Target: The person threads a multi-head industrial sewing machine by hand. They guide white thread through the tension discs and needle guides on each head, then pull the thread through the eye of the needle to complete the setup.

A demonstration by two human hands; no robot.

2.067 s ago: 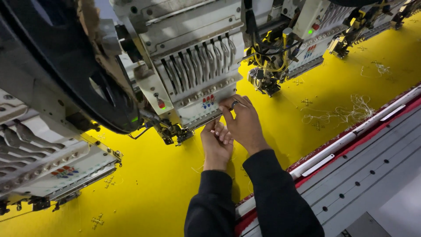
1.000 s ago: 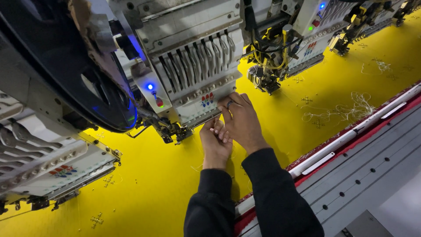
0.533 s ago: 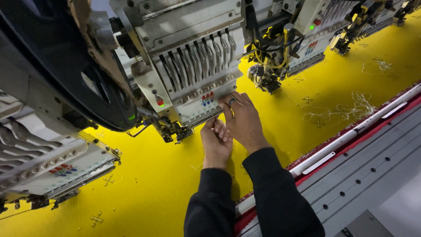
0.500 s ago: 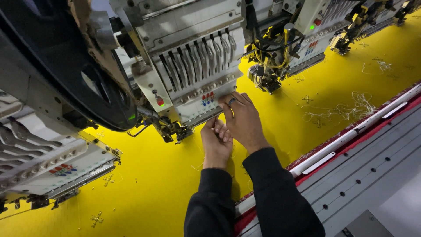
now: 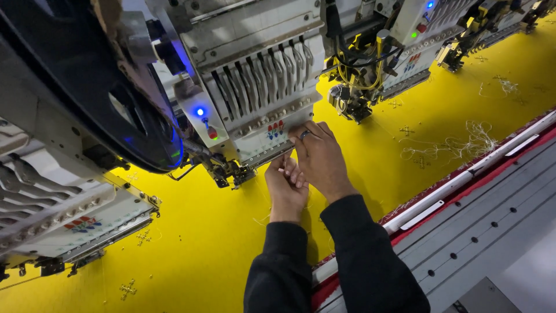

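Note:
Both of my hands reach up under the front of a white embroidery machine head [image 5: 255, 87] with a row of needle bars. My right hand [image 5: 321, 159], a ring on one finger, has its fingertips pinched at the lower edge of the head's needle case. My left hand [image 5: 285, 185] sits just below and left of it, fingers curled and pinched on a thin thread that is too fine to follow. The hands touch each other. Black sleeves cover both forearms. Bright yellow fabric [image 5: 191, 249] lies flat beneath the heads.
A second embroidery head [image 5: 382, 64] with yellow wiring stands to the right, a third [image 5: 52, 220] at the lower left. Loose thread tangles [image 5: 463, 142] lie on the fabric. A red and white frame rail [image 5: 452, 185] and grey metal table [image 5: 492, 232] run along the right.
My hands have stayed at the same spot under the needle case. The blue lamp on the machine head is lit again now, as it was one second ago.

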